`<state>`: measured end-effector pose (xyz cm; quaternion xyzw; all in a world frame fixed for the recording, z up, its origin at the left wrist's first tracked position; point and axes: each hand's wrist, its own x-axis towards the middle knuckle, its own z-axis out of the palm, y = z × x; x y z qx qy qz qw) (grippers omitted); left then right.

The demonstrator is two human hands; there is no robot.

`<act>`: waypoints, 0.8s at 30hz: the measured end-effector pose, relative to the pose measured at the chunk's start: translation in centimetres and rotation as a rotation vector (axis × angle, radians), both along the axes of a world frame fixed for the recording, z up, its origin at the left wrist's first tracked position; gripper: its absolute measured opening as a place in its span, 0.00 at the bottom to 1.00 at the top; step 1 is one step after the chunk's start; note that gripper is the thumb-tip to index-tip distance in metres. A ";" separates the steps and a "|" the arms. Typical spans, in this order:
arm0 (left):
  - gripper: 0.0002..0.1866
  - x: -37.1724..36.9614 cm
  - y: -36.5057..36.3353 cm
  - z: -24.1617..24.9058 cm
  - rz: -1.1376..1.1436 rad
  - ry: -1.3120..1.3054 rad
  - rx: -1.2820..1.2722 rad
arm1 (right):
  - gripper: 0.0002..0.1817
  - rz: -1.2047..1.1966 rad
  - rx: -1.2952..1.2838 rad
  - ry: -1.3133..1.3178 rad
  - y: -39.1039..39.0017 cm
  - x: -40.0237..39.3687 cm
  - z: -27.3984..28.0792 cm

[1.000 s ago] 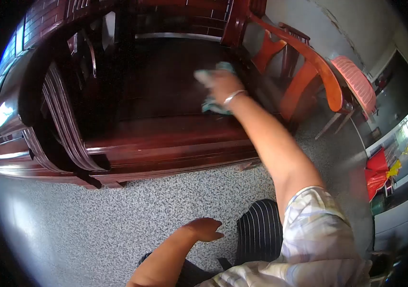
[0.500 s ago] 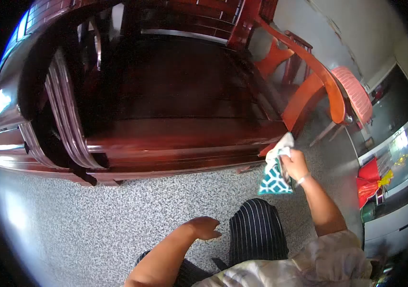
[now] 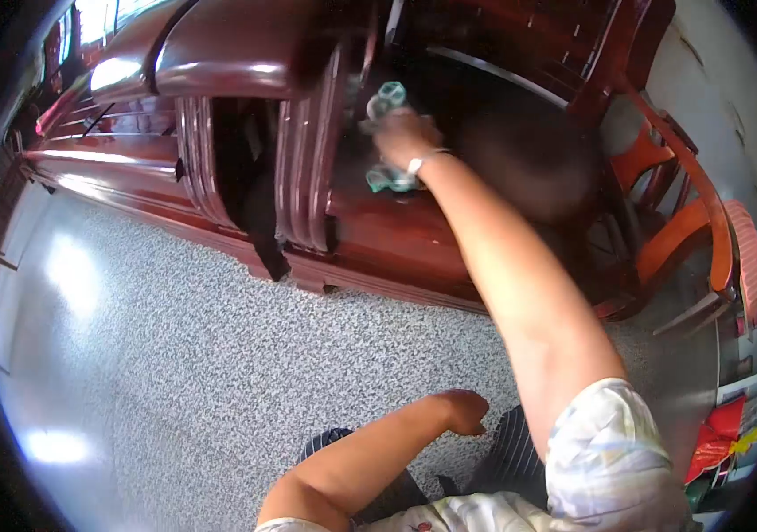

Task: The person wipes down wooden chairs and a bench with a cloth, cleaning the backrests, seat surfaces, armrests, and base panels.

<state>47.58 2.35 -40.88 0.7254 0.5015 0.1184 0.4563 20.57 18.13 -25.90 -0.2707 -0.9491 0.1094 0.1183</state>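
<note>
My right hand (image 3: 407, 140) is closed on a green-and-white patterned cloth (image 3: 387, 180), pressing it onto the dark wooden seat (image 3: 520, 151). Parts of the cloth stick out above and below the hand, and the rest is hidden under the palm. This spot is near the seat's left side, beside the ribbed armrest post (image 3: 308, 160). Close to my knee, my left hand (image 3: 465, 412) hangs over the floor with nothing in it, its fingers loosely bent and partly out of sight.
A broad glossy armrest (image 3: 219, 53) rises on the left, and a curved wooden arm (image 3: 693, 186) bounds the seat's right side. Behind that is a pink plastic chair (image 3: 748, 253). A red bag (image 3: 717, 439) stands at the lower right. Speckled floor (image 3: 219, 355) lies in front.
My right hand has carried the cloth from the seat's front right corner up and left onto the seat. The view has swung left. My left hand stays near my knee.
</note>
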 end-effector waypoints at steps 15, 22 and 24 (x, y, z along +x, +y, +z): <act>0.25 -1.3 -0.3 3.0 -0.063 0.035 -0.071 | 0.12 0.493 -0.857 0.801 -7.7 10.2 6.8; 0.23 -1.4 -1.2 3.3 0.030 0.043 -0.027 | 0.13 0.536 -0.033 1.124 -7.2 -0.2 6.2; 0.21 -1.5 -1.3 3.2 0.058 0.043 -0.009 | 0.14 0.508 -0.163 0.968 -8.7 1.7 2.3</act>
